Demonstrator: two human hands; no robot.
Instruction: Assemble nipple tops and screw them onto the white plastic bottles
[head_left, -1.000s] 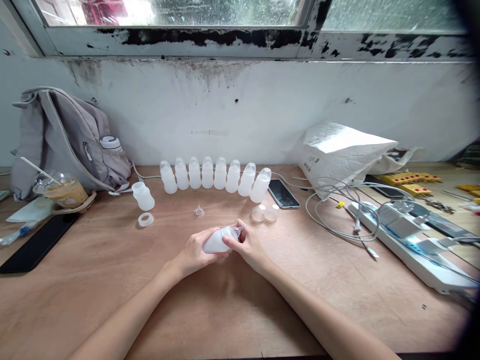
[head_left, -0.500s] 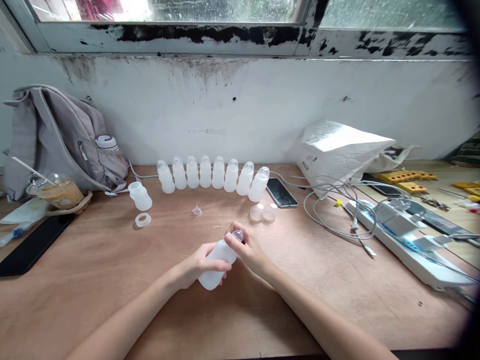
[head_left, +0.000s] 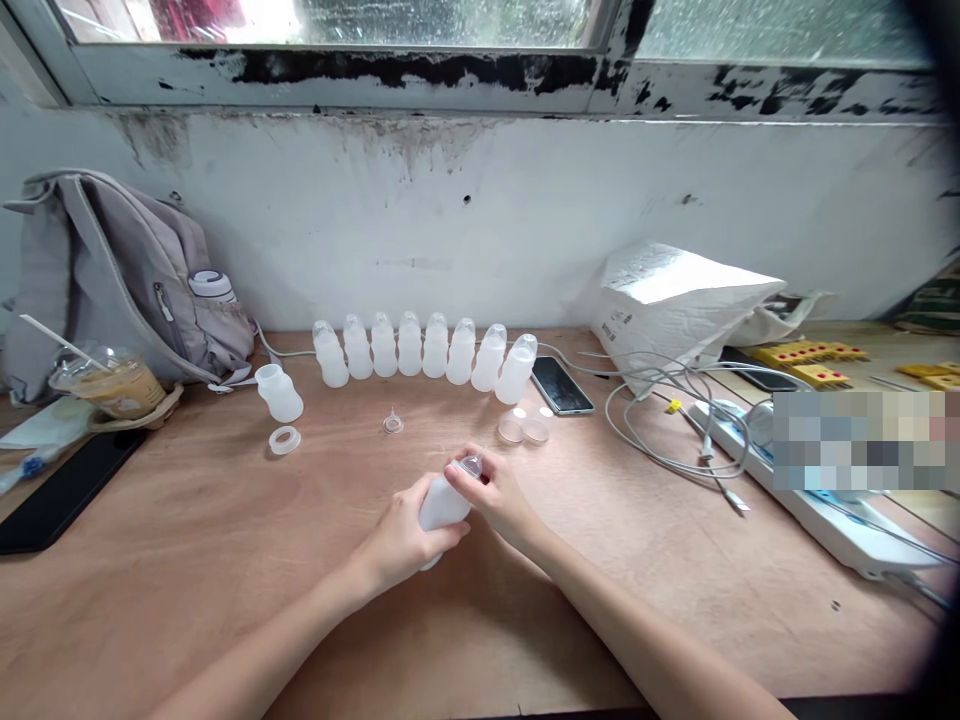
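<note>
A frosted baby bottle point(head_left: 444, 505) is tilted between my hands, its clear nipple point(head_left: 471, 466) pointing up and to the right. My left hand point(head_left: 405, 530) wraps round the bottle's body. Fingers of my right hand point(head_left: 491, 490) are closed on the collar at its top, partly hiding it. On the table ahead lie a loose clear nipple point(head_left: 392, 423) and a pair of round clear caps point(head_left: 523, 430) with small white discs behind them. An uncapped bottle point(head_left: 279, 393) stands at the left, with a white collar ring point(head_left: 284, 440) in front of it.
Several capped bottles point(head_left: 435, 346) stand in a curved row near the wall, with a phone point(head_left: 562, 385) beside them. Cables point(head_left: 660, 440) and a power strip point(head_left: 862, 535) lie at the right. A backpack point(head_left: 112, 270), an iced drink point(head_left: 112, 380) and a black phone point(head_left: 71, 490) are at the left.
My left hand has turned and slid further over the bottle, covering more of its body. My right hand stays at the top, the bottle shifted slightly. Other things have not moved.
</note>
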